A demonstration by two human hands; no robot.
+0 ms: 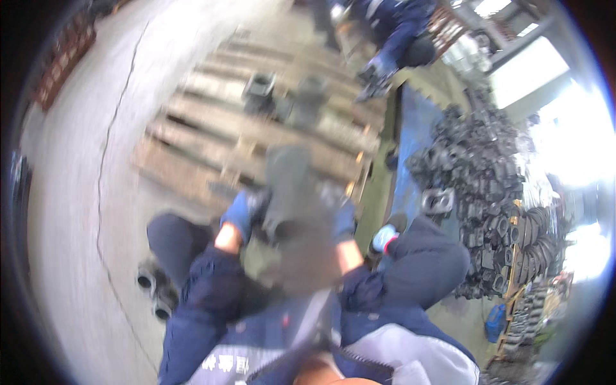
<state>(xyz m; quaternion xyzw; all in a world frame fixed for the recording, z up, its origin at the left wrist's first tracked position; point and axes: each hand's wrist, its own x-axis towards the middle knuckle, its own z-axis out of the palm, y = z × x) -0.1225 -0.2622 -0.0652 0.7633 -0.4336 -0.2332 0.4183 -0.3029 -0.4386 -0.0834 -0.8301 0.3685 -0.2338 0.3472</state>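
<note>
A dark grey metal casting (289,183), smeared by motion, is in front of me between my two gloved hands. My left hand (242,215), in a blue glove, is closed at the casting's left side; its fingertips are dark and partly lost against the metal. On the other side is my right hand (341,218), also in a blue glove, its fingers too blurred to read. Beyond them a wooden pallet (199,138) lies on the floor. On it stand a dark block-shaped casting with a square opening (260,90) and a blurred grey casting (311,99).
A heap of dark castings (475,167) lies on a blue sheet (417,122) at my right. Two tubular castings (154,289) sit on the floor by my left leg. Beyond the pallet a co-worker (398,32) in dark blue bends down, gloved hands at dark parts (375,83).
</note>
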